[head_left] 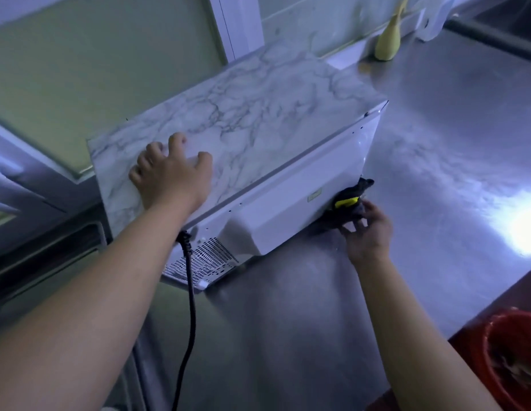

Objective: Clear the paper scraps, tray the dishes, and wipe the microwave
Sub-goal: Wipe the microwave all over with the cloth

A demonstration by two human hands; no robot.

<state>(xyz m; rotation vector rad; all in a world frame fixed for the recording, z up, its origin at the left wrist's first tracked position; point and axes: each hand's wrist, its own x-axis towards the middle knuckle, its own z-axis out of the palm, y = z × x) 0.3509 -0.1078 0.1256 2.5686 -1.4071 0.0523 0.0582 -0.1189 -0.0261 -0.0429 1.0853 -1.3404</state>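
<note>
Microwave (258,129), centre: rear shown, door hidden. Left hand (172,179): spread, pressing its top. Right hand (368,229): pinching dark cloth (345,204) against rear panel. Red bucket (489,366), lower right: cropped.

Left arm bare, stretched forward. Left hand (172,176) palm down, fingers spread, slightly bent, resting on microwave (258,123) top. Right arm bare, reaching forward, lower. Right hand (368,232) back up, fingers pinching cloth (347,207) against microwave rear.
</note>
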